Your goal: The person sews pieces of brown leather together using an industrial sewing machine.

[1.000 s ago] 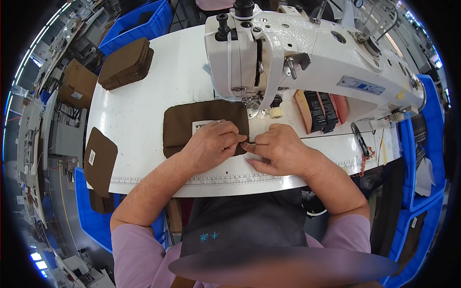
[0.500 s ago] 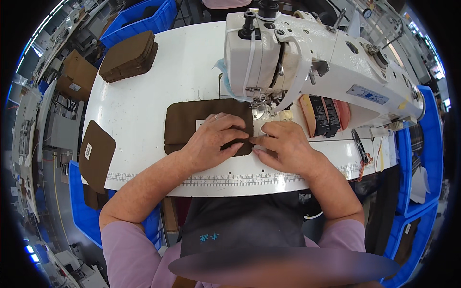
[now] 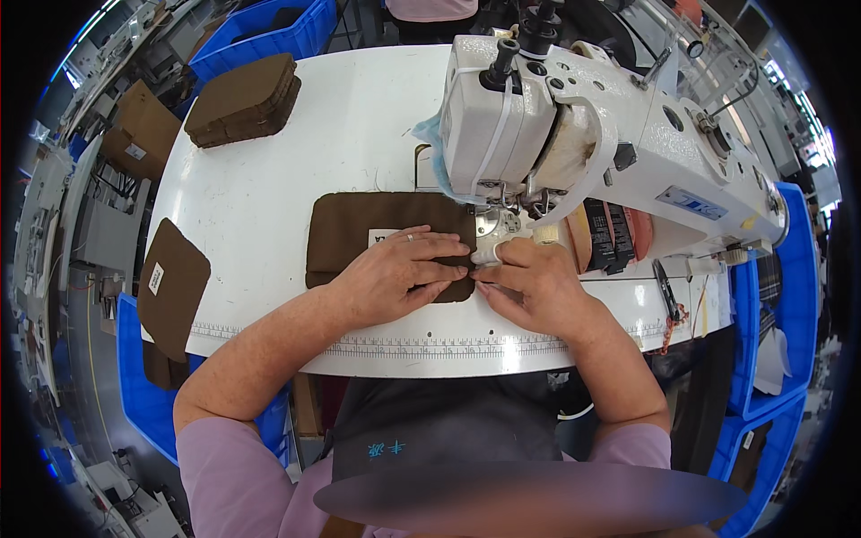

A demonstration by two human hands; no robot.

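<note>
A brown fabric panel (image 3: 345,224) with rounded corners and a white label (image 3: 379,236) lies flat on the white table, left of the sewing machine's needle area. Over its right half rests my left hand (image 3: 404,269), its fingers stretched toward the panel's right edge and a ring on one finger. My right hand (image 3: 531,282) is at that same edge, fingers bent and fingertips pinching the fabric; a white wrap covers one fingertip. The two hands' fingertips nearly meet. Just beyond them stands the white sewing machine (image 3: 574,134), its presser foot area behind my right fingers.
A stack of brown panels (image 3: 242,100) sits at the far left, and another labelled panel (image 3: 170,287) hangs over the left edge. Black thread snips (image 3: 666,289) lie at right, near black strips (image 3: 617,235). Blue bins (image 3: 780,314) flank the table.
My left fingers have flattened from a curled pose onto the panel. The right hand stays at the edge with its fingers slightly shifted. The whole view has shifted a little.
</note>
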